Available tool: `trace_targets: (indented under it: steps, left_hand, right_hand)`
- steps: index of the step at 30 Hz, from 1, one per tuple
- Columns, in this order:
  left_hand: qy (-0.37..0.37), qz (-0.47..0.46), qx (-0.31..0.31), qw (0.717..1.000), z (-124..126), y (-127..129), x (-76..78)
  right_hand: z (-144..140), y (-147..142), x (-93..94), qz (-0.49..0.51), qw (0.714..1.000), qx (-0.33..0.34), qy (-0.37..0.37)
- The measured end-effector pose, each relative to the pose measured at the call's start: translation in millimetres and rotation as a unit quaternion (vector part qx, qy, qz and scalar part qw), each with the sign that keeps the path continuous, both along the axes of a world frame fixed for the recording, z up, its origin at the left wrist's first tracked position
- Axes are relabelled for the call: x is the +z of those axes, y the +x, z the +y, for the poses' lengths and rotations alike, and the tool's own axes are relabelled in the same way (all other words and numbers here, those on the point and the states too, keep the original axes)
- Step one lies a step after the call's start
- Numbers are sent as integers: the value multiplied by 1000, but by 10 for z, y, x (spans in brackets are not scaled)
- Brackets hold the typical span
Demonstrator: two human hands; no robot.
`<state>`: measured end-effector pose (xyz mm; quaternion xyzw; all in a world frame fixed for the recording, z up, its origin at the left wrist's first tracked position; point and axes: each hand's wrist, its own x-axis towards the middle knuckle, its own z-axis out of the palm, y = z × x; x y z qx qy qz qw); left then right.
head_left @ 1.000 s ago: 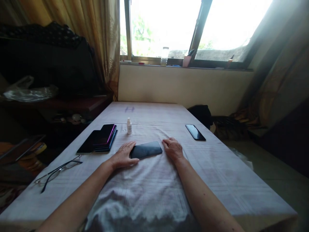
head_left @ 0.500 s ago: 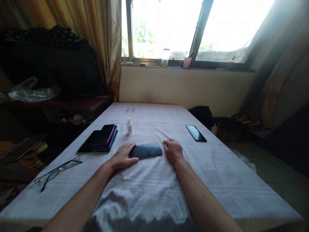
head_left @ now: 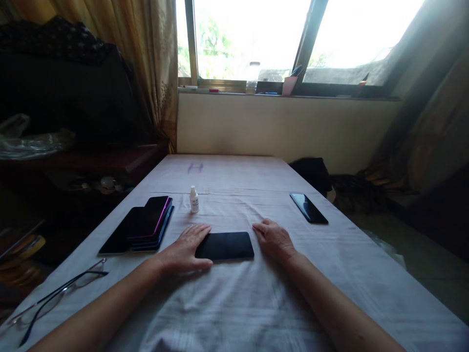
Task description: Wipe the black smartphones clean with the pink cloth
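A dark-screened smartphone lies sideways on the white cloth before me. My left hand clasps its left end, with the thumb along the near edge and the fingers by the far edge. Just past the right end of this phone, my right hand rests on the cloth with its fingers curled together. Nothing shows between those fingers, and a small gap separates them from the phone. Beyond my left hand stands a small white bottle, upright with its cap on.
Several stacked phones and a dark tablet-like slab lie at left, behind folded-out eyeglasses. Another smartphone lies near the table's right edge. The cloth-covered table reaches the wall below a window. A plastic bag sits on the left-hand furniture.
The camera view has shifted, so the table things appear lower and larger. The phone under my left hand now lies straighter across the cloth. My hands keep their places at its two ends.
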<state>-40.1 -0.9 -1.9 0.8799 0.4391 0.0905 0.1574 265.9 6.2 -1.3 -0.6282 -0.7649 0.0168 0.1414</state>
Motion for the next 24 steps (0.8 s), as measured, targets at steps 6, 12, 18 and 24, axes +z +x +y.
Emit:
trace_targets:
  steps: [6,12,18,24]
  left_hand:
    - [-6,-17,-7,1000,-15,94,-93]
    - [63,-25,-40,997,-35,42,-136]
    - [113,-19,-50,992,-51,48,-167]
    - [129,-15,-53,990,-34,51,-205]
  right_hand:
    - [73,180,-114,58,997,43,7]
    - [0,141,-197,218,961,139,103]
    - [-48,20,-187,193,957,188,109]
    - [-74,110,-161,187,953,224,75]
